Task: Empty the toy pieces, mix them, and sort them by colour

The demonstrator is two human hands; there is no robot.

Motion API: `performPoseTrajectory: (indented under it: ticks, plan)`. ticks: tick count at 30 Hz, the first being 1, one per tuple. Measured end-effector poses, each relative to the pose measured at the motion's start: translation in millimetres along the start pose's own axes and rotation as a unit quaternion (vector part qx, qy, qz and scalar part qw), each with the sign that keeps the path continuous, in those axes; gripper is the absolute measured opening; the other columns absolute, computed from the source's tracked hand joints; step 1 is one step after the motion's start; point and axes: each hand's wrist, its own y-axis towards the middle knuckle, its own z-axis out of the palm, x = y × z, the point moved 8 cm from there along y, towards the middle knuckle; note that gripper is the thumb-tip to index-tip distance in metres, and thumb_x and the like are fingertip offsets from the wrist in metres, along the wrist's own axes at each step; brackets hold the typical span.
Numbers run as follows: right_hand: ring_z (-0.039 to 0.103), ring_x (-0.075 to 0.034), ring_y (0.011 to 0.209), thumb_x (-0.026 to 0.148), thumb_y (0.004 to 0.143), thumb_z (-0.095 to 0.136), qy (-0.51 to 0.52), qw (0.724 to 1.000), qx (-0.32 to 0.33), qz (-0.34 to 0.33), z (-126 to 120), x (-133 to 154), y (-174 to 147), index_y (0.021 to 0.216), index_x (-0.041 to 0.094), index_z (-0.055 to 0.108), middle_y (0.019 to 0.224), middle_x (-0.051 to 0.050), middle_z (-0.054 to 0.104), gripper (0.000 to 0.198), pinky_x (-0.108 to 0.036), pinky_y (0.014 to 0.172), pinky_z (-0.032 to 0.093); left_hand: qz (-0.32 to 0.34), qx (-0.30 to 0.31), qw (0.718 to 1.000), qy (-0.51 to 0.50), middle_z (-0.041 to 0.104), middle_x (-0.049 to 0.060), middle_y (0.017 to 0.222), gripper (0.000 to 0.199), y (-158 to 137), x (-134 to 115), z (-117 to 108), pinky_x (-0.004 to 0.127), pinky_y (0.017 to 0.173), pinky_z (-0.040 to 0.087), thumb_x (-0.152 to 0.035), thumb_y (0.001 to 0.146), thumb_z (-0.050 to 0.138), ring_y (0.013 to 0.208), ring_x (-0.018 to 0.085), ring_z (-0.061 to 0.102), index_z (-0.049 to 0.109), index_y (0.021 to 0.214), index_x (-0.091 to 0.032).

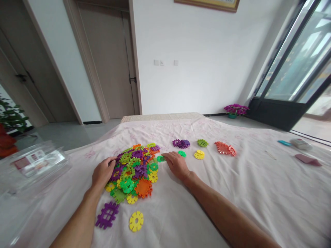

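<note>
A heap of plastic interlocking pieces (134, 168) in purple, green, yellow and orange lies on the cloth. My left hand (103, 170) rests against the heap's left side, fingers loosely apart and partly hidden by the pieces. On the other side, my right hand (177, 163) has its fingers closed at the edge of a green notched disc (160, 158). Just beyond it lies another green disc (182, 154). Nearer me are a purple square piece (108, 215) and a yellow notched disc (136, 221), both flat.
Separate groups lie farther off: purple pieces (181, 143), a lime-green piece (202, 143), yellow discs (199, 154) and red-orange squares (224, 148). Clear plastic boxes (38, 162) stand at left. A blue item (284, 143) and a pinkish item (308, 159) lie at right.
</note>
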Motion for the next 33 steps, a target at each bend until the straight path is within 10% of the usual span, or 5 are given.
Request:
performPoseTrajectory:
  ticks: [7,14,25,33]
  plan:
    - [0.067,-0.021,0.094,0.028,0.093,0.048,-0.001,0.975,-0.098,0.197,-33,-87,-9,0.109,0.023,0.069,0.104,-0.004,0.074,0.027,-0.035,0.085,0.050,-0.003,0.002,1.000,0.008,0.071,0.003,0.116,0.040,1,2,0,0.030,0.076,0.046,-0.047,0.090,0.041,0.101,0.026,0.065,0.066,0.118,-0.033]
    - [0.065,-0.020,0.091,0.027,0.092,0.048,-0.059,0.964,-0.091,0.241,-43,-104,-15,0.102,0.024,0.072,0.100,-0.003,0.072,0.026,-0.031,0.081,0.049,-0.003,0.003,1.000,0.004,0.071,0.004,0.116,0.040,0,0,0,0.032,0.077,0.046,-0.047,0.090,0.040,0.102,0.027,0.065,0.066,0.118,-0.033]
    - [0.059,-0.022,0.095,0.014,0.089,0.054,-0.031,0.999,0.016,-0.025,-20,-14,-3,0.106,0.023,0.071,0.101,-0.007,0.070,0.025,-0.035,0.085,0.045,-0.001,-0.002,1.000,0.002,0.072,0.003,0.115,0.039,-1,0,-1,0.030,0.075,0.047,-0.046,0.091,0.041,0.101,0.026,0.066,0.067,0.118,-0.033]
    - [0.059,-0.020,0.099,0.049,0.087,0.065,0.074,0.972,0.135,-0.178,7,57,-9,0.117,0.024,0.067,0.110,-0.007,0.068,0.039,-0.033,0.087,0.045,0.006,-0.005,1.000,-0.009,0.071,0.003,0.116,0.039,0,-1,0,0.030,0.077,0.046,-0.045,0.090,0.042,0.103,0.026,0.065,0.067,0.116,-0.032]
